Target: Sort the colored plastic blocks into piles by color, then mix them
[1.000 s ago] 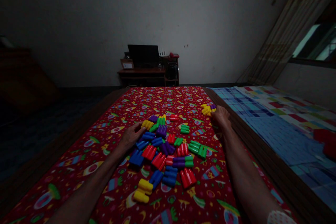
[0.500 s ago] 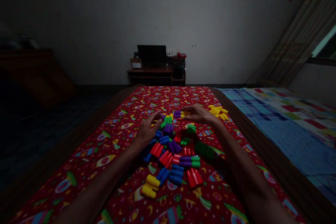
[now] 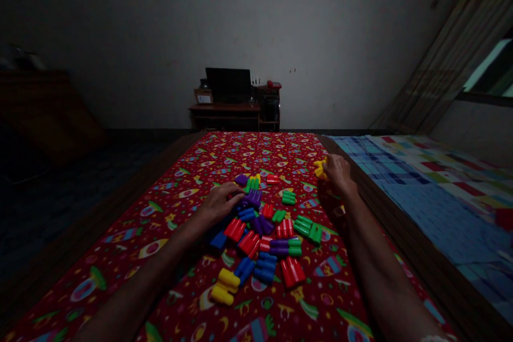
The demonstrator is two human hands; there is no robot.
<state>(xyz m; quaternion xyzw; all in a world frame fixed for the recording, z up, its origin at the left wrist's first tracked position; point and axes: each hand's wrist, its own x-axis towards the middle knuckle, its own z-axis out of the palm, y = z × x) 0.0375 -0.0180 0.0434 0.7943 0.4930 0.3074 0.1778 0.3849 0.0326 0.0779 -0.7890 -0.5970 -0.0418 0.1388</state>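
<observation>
Right hand [image 3: 337, 173]: We are reaching it out to the right side, right by the yellow bunch [image 3: 319, 169]. Its fingers are looking bent, but the tips are hiding, so we are not able to say if it is gripping a block.
Left hand [image 3: 222, 202]: We are reaching it over the left side of the mixed pile [image 3: 249, 244], with the thumb pointing at a purple block [image 3: 251, 199]. The fingertips are hiding, so we are not able to say if it is pinching one or is loose.
Yellow side: The yellow bunch is sitting on the far right, well apart from the pile. We are guessing this part is the bit done so far.
Pile side: Lots of blocks are lying all mixed up in the middle: red, blue, green and purple. That is looking like plenty left.
Near yellow: Two yellow blocks [image 3: 228, 279] are lying at the near left end, by a blue block [image 3: 243, 271], away from the yellow bunch.
Red cloth [image 3: 264, 160]: It is lying under all the blocks.
</observation>
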